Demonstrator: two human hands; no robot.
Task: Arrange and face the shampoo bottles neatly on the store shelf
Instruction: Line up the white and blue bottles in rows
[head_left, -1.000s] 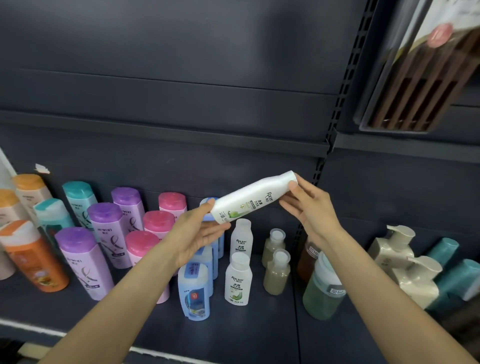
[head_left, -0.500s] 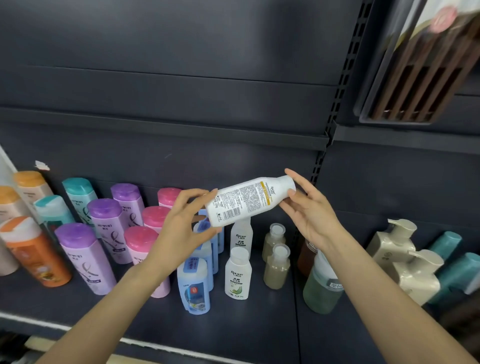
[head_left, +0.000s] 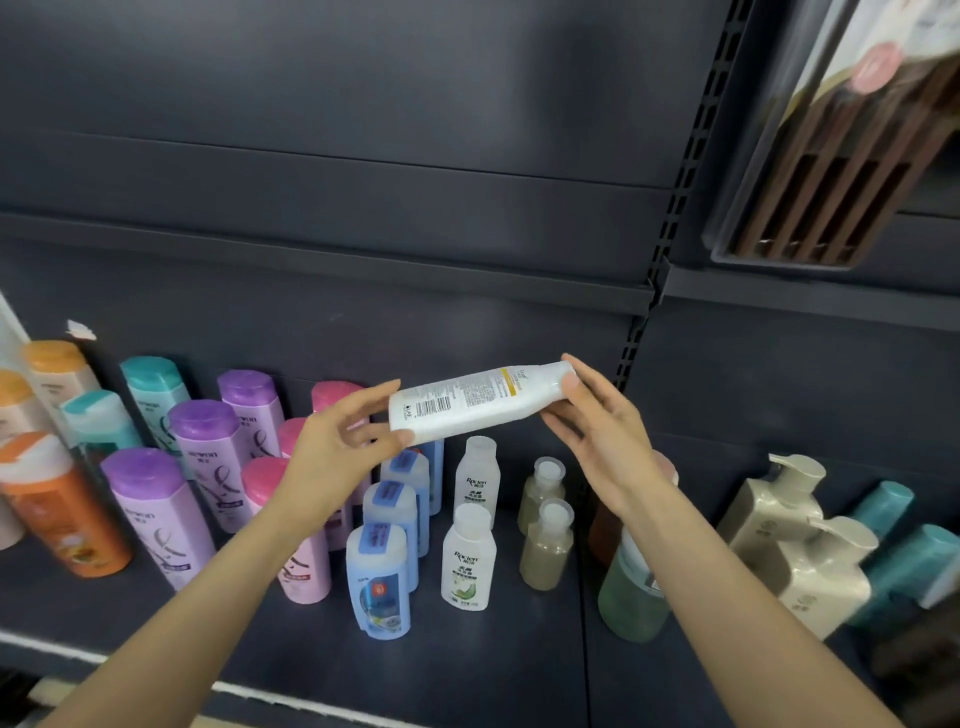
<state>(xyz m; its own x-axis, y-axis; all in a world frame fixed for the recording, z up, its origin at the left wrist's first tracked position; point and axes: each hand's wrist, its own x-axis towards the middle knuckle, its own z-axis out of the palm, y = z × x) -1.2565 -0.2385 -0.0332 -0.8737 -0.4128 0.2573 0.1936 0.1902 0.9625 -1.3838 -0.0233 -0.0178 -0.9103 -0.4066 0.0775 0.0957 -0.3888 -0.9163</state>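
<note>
Facing is unfinished: white bottle (head_left: 480, 402), barcode up, is pinched by left hand (head_left: 340, 447) and right hand (head_left: 602, 431), off the shelf (head_left: 467, 670).

One view only: a wide-angle camera worn on the person's head, looking forward and slightly down at a dark store shelf (head_left: 467, 670). It stands close, about arm's reach from the shelf. Both forearms enter from the bottom edge and meet near frame centre, left hand (head_left: 332, 457) and right hand (head_left: 608, 441). The back panel (head_left: 363, 104) fills the upper half. Straight edges bow near the borders. The slotted upright (head_left: 675, 208) runs right of centre.
</note>
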